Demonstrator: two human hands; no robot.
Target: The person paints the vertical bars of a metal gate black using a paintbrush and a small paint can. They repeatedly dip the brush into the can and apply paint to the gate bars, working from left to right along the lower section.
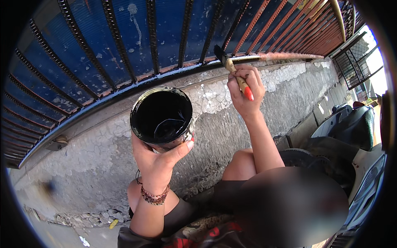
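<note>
My left hand [161,155] grips a tub of black paint [188,136] from below, its rim smeared with paint. In my right hand [248,86] is a paintbrush [231,65] with a pale wooden handle tipped in red. The brush's black bristles [219,52] are at the foot of the metal fence, by the bottom rail [252,57]; whether they touch a bar is hard to tell. Ribbed fence bars [152,37] to the left are black, while bars [273,26] to the right are reddish brown.
Behind the bars stands a blue panel [133,28] with pale splashes. A cracked concrete wall [217,124] runs below the rail. A rail roller [61,139] sits at lower left. At right are a dark tyre [305,158] and a vehicle [367,186]. Rubble [93,218] lines the wall's foot.
</note>
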